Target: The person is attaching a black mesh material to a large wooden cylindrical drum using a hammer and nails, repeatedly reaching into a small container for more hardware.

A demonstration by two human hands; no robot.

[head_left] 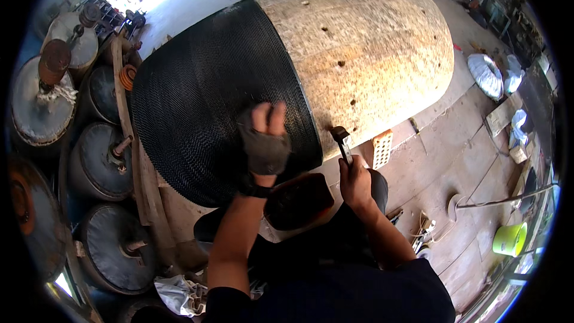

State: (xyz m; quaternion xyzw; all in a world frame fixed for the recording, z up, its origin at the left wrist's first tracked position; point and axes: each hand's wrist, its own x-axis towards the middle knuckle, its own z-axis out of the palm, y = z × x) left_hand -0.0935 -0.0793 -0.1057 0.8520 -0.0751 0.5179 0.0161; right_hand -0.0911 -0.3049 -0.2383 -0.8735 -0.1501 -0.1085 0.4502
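A large barrel-shaped drum lies on its side, its left section covered in black ribbed material (203, 72) and its right section pale, mottled and dotted with holes (371, 42). My left hand (264, 140), in a fingerless glove, is over the black section near its lower right, fingers apart and blurred by motion; whether it presses the surface I cannot tell. My right hand (354, 182) is shut on a short tool (339, 137) with a dark head, possibly a brush, held beside the black section's edge. A dark open container (297, 202) sits below the drum, between my legs.
Several metal drums with spindles (110, 236) and wooden planks (140, 185) line the left. A perforated brick (381, 152) is under the drum's right side. A green bucket (508, 239), a metal rod (508, 200) and white wrapped bundles (484, 75) lie on the right.
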